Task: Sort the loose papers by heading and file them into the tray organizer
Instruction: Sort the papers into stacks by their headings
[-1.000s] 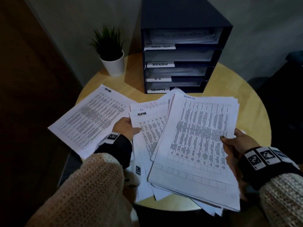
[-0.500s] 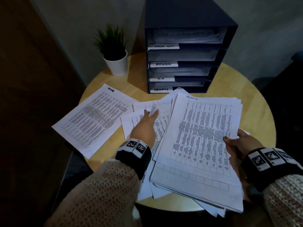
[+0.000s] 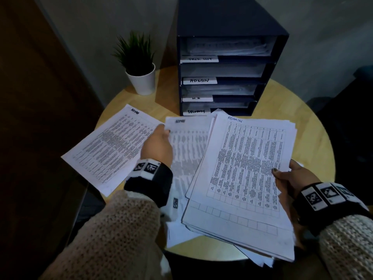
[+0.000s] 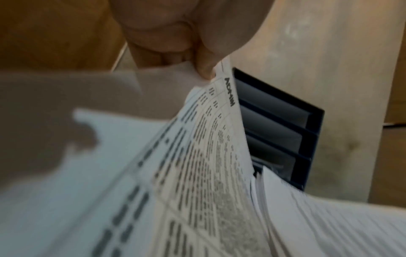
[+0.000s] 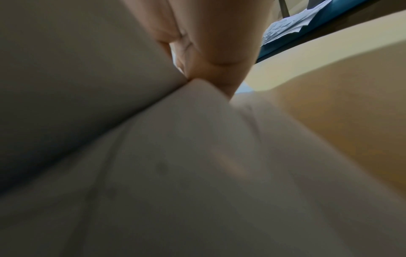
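Note:
My right hand (image 3: pixel 282 174) grips the right edge of a thick stack of papers (image 3: pixel 246 174), thumb on top; its top sheet is headed ADMIN. My left hand (image 3: pixel 161 138) pinches the top left corner of a loose ADMIN sheet (image 3: pixel 189 150) lifted beside that stack; in the left wrist view the fingertips (image 4: pixel 204 69) hold the ADMIN sheet (image 4: pixel 219 139) near its heading. Another ADMIN sheet (image 3: pixel 113 146) lies flat at the left. The dark tray organizer (image 3: pixel 228 75) stands at the back, with shelves labelled ADMIN, H.R and SECURITY and a top label I cannot read.
A small potted plant (image 3: pixel 139 63) in a white pot stands left of the organizer. The round wooden table (image 3: pixel 314 138) shows bare wood at the right. More sheets (image 3: pixel 177 233) poke out under the stack near the front edge. A dark wall closes the left side.
My left hand moved from the left of the middle sheets up to their top, took an ADMIN sheet by its corner and lifted it. The right hand kept holding the stack.

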Demonstrator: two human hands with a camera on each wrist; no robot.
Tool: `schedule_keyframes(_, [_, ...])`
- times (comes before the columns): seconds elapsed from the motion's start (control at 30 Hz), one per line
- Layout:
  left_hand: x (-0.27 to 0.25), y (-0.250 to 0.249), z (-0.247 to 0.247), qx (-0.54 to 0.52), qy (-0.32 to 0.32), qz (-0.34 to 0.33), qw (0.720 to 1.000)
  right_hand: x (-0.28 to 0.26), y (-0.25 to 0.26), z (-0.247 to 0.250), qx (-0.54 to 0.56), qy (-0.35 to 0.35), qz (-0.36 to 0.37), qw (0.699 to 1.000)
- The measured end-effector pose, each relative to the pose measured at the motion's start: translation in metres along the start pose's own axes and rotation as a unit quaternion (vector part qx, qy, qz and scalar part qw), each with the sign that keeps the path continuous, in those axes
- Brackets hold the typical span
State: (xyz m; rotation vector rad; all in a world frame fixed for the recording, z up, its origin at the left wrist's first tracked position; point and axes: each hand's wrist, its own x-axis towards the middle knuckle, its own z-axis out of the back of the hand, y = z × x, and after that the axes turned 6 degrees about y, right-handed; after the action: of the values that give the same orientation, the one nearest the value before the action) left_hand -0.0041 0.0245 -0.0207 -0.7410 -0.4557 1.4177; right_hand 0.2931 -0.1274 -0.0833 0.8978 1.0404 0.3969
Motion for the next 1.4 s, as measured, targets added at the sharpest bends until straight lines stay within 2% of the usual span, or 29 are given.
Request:
schedule_keyframes(0.13, [0.005,-0.014,0.032,-0.076,-0.131,-0.057,0.987,0.0,-0.001,-0.001,0.017,0.008,0.001,1.0])
schedule_keyframes(0.2, [0.01,-0.023,0.053,-0.095,-0.183,-0.111,0.972,0.0,-0.001,-0.002,0.041,0.006,0.0,0.999])
schedule_keyframes(0.33, [0.019,-0.047,0.101,-0.142,-0.244,-0.219,0.934,0.0,-0.003,-0.002,0.048,-0.004,0.017,0.999])
schedule_keyframes(0.43, [0.019,-0.065,0.124,-0.21,-0.265,-0.262,0.904,-0.002,-0.001,-0.004,0.021,-0.015,0.039,0.999])
schedule_keyframes(0.5, [0.017,-0.075,0.125,-0.223,-0.249,-0.271,0.903,0.0,-0.001,-0.005,0.024,-0.005,0.047,0.999])
schedule_keyframes(0.63, [0.017,-0.08,0.09,-0.225,-0.153,-0.231,0.934,-0.004,0.005,-0.011,0.019,0.017,0.082,0.996])
schedule_keyframes(0.77, [0.027,-0.056,0.027,-0.16,-0.07,-0.116,0.978,-0.006,0.004,-0.018,0.078,0.071,0.106,0.989])
schedule_keyframes(0.83, [0.026,-0.047,0.004,-0.159,-0.035,-0.059,0.985,-0.009,0.005,-0.024,0.102,0.103,0.113,0.983])
schedule_keyframes(1.0, [0.026,-0.039,-0.017,-0.156,0.0,0.021,0.988,-0.005,0.0,-0.03,0.136,0.157,0.124,0.97])
schedule_keyframes(1.07, [0.025,-0.035,-0.02,-0.185,0.009,0.026,0.982,-0.002,-0.001,-0.03,0.135,0.17,0.121,0.969])
schedule_keyframes(1.13, [0.025,-0.031,-0.022,-0.201,0.049,0.016,0.978,-0.005,0.001,-0.034,0.144,0.171,0.114,0.968])
schedule_keyframes(1.2, [0.026,-0.03,-0.027,-0.165,0.1,0.008,0.981,-0.004,0.002,-0.037,0.176,0.131,0.094,0.971])
schedule_keyframes(1.27, [0.024,-0.03,-0.032,-0.129,0.103,0.001,0.986,0.001,0.0,-0.037,0.211,0.066,0.067,0.973])
schedule_keyframes(1.3, [0.022,-0.03,-0.035,-0.125,0.092,-0.004,0.988,0.001,-0.001,-0.038,0.2,0.036,0.069,0.977])
schedule_keyframes(1.33, [0.02,-0.029,-0.037,-0.131,0.079,-0.01,0.988,-0.001,-0.001,-0.037,0.163,0.035,0.072,0.983])
schedule_keyframes(1.4, [0.014,-0.029,-0.041,-0.143,0.071,-0.019,0.987,-0.001,-0.005,-0.037,0.065,0.073,0.083,0.992])
